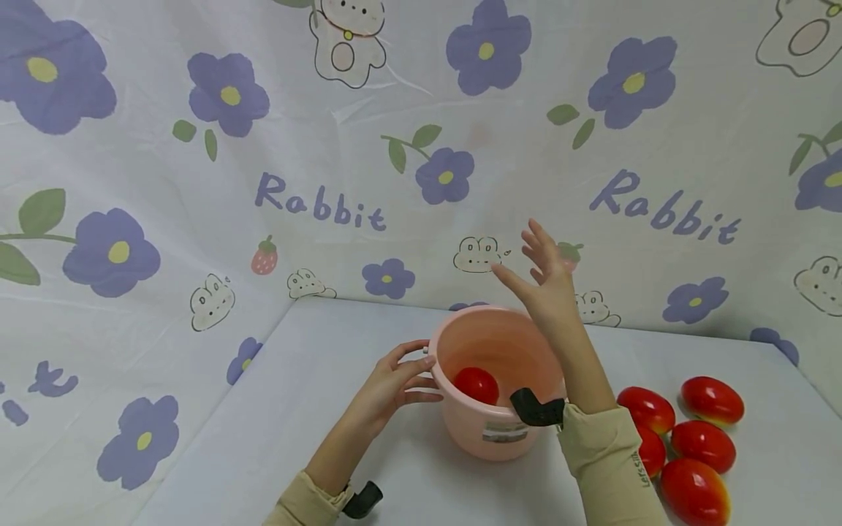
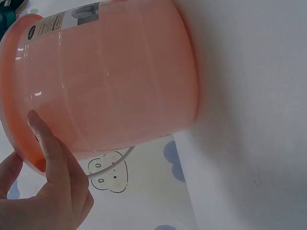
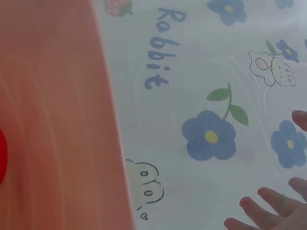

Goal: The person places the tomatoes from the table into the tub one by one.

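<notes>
The left hand (image 1: 387, 385) is pinching a pink bucket (image 1: 463, 427) at its rim; one red fruit (image 1: 476, 386) is lying inside, right of that grip. The right hand (image 1: 550, 283) is hovering above, spread, holding nothing; more fruits (image 1: 704, 447) are lying lower right.

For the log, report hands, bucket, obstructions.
Left hand holding bucket by rim; right hand raised, empty. One fruit visible inside, five outside. Head view: right forearm partly hides rim.
</notes>
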A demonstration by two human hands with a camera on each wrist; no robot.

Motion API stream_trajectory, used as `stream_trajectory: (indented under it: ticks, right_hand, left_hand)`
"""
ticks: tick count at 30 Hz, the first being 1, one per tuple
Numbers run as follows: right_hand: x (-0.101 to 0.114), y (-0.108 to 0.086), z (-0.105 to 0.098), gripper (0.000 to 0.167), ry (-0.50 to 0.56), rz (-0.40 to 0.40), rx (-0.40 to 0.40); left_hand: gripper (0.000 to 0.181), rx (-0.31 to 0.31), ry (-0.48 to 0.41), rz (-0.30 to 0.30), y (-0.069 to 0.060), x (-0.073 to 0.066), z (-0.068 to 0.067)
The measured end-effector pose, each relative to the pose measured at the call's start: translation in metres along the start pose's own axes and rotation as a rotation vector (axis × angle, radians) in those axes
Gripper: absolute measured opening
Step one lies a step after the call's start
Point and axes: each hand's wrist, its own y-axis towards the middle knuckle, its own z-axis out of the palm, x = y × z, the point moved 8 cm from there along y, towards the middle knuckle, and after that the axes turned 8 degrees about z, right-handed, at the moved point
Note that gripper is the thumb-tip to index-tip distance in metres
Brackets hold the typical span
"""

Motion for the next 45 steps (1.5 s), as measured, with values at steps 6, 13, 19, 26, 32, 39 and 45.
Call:
stream_trajectory:
  ticks: [6, 13, 19, 26, 32, 39, 45]
  right_hand:
    - [-0.003, -0.005, -0.014, 0.081, -0.027, -0.004, -0.02]
    - [-0.007, -0.008, -0.029, 0.082, -0.061, 0.015, -0.059]
    - [-0.012, -0.011, -0.04, 0.083, -0.066, 0.025, -0.089]
    - [-0.02, -0.015, -0.051, 0.085, -0.055, 0.036, -0.086]
    - [-0.031, -0.018, -0.062, 0.087, -0.072, 0.061, -0.086]
    - [-0.047, -0.025, -0.077, 0.086, -0.106, 0.106, -0.107]
    - [-0.066, -0.034, -0.095, 0.086, -0.15, 0.17, -0.136]
  left_hand:
    - [0.059, 0.007, -0.001, 0.001, 0.002, -0.002, 0.0]
    - [0.06, 0.007, -0.001, 0.004, 0.004, -0.004, 0.0]
    - [0.061, -0.005, 0.012, -0.002, 0.002, -0.002, -0.001]
    - [0.061, -0.006, 0.017, -0.001, 0.001, -0.001, -0.001]
    - [0.061, -0.004, 0.013, -0.004, 0.001, 0.0, -0.002]
    - [0.06, -0.004, 0.005, 0.002, 0.0, -0.001, -0.002]
    - [0.059, 0.004, -0.002, 0.002, 0.0, 0.0, 0.0]
